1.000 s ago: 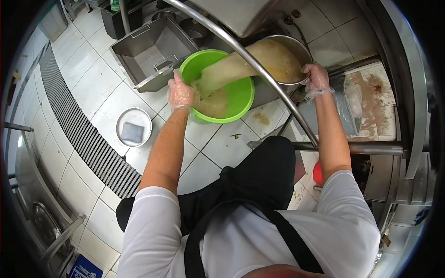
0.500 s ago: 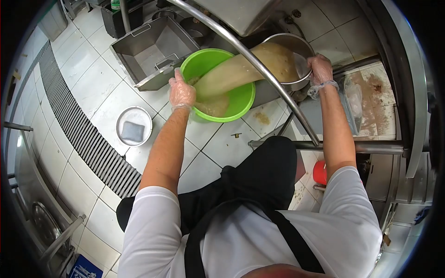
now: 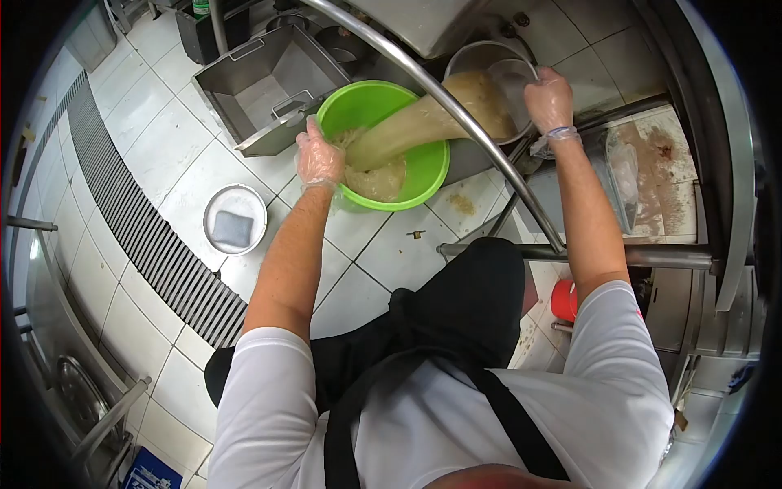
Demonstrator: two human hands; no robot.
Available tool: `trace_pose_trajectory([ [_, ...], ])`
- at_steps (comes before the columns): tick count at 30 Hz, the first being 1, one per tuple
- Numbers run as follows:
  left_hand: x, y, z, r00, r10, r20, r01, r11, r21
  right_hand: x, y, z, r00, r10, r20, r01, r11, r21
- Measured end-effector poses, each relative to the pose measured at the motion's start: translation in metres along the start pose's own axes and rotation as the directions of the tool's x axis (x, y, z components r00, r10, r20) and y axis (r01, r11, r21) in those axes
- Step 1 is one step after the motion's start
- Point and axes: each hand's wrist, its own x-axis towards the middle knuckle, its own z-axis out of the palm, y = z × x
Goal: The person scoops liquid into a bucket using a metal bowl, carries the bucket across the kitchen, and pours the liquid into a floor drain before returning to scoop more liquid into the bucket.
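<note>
My right hand (image 3: 549, 99), in a clear plastic glove, grips the rim of a metal pot (image 3: 468, 59) that is tipped toward the left. A broad stream of cloudy brownish liquid (image 3: 407, 130) pours from the pot into a bright green basin (image 3: 436, 175) on the floor. Cloudy liquid lies in the bottom of the basin. My left hand (image 3: 319, 157), gloved the same way, is closed on the basin's left rim, its fingers partly hidden. A curved metal rail crosses in front of the stream.
Behind the basin stands a rectangular metal tray with handles (image 3: 252, 85). A round white container (image 3: 235, 220) holding a grey pad sits on the tiles, near a floor drain grate (image 3: 147, 212). The metal rail (image 3: 383, 45) arches overhead; a red bucket (image 3: 564, 300) is at right.
My right hand has risen slightly and the pot is tipped further, showing more of its inside. More liquid lies in the green basin. My left hand stays at its rim.
</note>
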Motion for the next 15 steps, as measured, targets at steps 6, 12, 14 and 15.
trace_pose_trajectory([
  [6,0.000,0.003,-0.004,1.000,-0.008,0.008,0.008,1.000,-0.011,-0.013,-0.014,0.010,0.981,-0.192,0.011,0.190,0.961,-0.202],
  [12,0.003,-0.002,0.001,1.000,0.009,-0.001,-0.009,0.999,-0.032,-0.024,-0.017,0.011,0.940,-0.340,0.019,0.337,0.919,-0.206],
  [14,0.003,-0.004,0.004,1.000,0.019,-0.005,-0.020,0.999,-0.031,-0.029,-0.018,0.010,0.940,-0.340,0.019,0.337,0.920,-0.201],
  [15,0.004,-0.004,0.005,1.000,0.016,-0.007,-0.017,0.999,-0.030,-0.031,-0.018,0.010,0.940,-0.341,0.017,0.337,0.921,-0.194],
])
